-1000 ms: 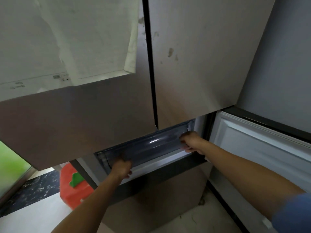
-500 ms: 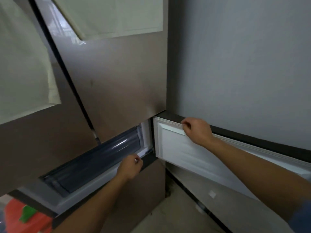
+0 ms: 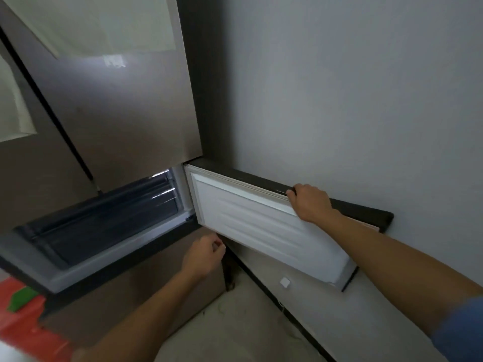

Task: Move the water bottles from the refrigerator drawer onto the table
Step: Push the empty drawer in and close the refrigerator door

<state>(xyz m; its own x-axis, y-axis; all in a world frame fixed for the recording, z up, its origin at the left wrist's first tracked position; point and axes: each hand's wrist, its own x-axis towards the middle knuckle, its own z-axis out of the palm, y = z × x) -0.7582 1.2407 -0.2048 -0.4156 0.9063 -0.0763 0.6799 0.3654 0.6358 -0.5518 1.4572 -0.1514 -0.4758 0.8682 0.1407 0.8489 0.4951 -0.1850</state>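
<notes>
Right hand [image 3: 309,203] is clamped on the top edge of the open refrigerator door [image 3: 264,226] — left hand [image 3: 205,257] loosely curled, empty. Drawer [image 3: 104,218] is seen shut; bottles hidden.

Dim, flat indoor light leaves the grey wall [image 3: 352,87] murky; a soft glare patch shines on the refrigerator door [image 3: 117,82]. Wide-angle distortion bends straight edges, and the lower-left corner is blurred.
</notes>
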